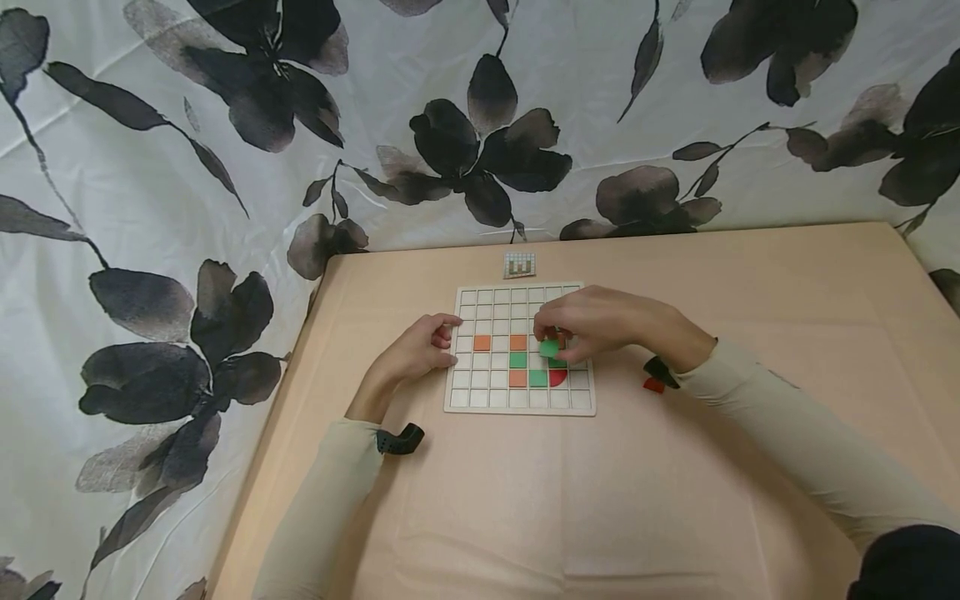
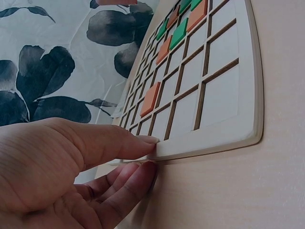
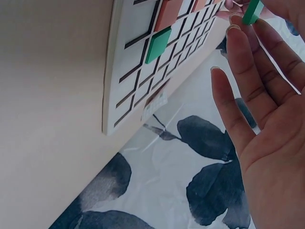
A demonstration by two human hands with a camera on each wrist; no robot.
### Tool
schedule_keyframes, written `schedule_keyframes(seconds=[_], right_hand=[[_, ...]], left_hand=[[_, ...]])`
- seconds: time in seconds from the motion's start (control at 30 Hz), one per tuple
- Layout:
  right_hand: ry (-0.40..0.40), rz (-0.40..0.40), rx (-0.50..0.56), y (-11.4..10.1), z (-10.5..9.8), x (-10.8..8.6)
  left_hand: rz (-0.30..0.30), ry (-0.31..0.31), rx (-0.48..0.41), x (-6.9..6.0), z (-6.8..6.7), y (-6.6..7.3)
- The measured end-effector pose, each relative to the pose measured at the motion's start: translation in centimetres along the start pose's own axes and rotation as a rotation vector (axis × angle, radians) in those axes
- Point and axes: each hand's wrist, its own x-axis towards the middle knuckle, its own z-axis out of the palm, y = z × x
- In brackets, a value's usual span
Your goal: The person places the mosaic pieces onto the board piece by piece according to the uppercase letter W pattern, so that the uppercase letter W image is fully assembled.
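A white grid board (image 1: pixel 471 400) with square cells lies on the table. My left hand (image 1: pixel 416 348) holds its left edge, and in the left wrist view a fingertip rests on the rim with other fingers curled against it. Over the board's right part, my right hand (image 1: pixel 600 321) pinches a green tile (image 3: pixel 252 12) between its fingertips. Orange tiles (image 1: pixel 482 342), green tiles (image 1: pixel 517 360) and a red piece with a curved side (image 1: pixel 557 377) sit in cells of the board. Some tiles under my right fingers are partly hidden.
Behind the board lies a small patterned card (image 1: pixel 519 265). A red tile (image 1: pixel 654 385) lies on the wooden table (image 1: pixel 480 500) beside my right wrist. Cloth with dark flowers (image 1: pixel 375 83) hangs beyond the table's back and left edges.
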Motion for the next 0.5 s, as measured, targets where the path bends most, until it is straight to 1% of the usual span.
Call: schedule_keyframes(seconds=[0.23, 0.5], right_hand=[[-0.01, -0.005, -0.005, -0.4, 0.4, 1.0], [-0.034, -0.028, 0.022, -0.7, 0.9, 2.3]], left_hand=[[0.003, 0.0, 0.007, 0.1, 0.0, 0.0], [-0.004, 0.002, 0.0, 0.1, 0.0, -0.1]])
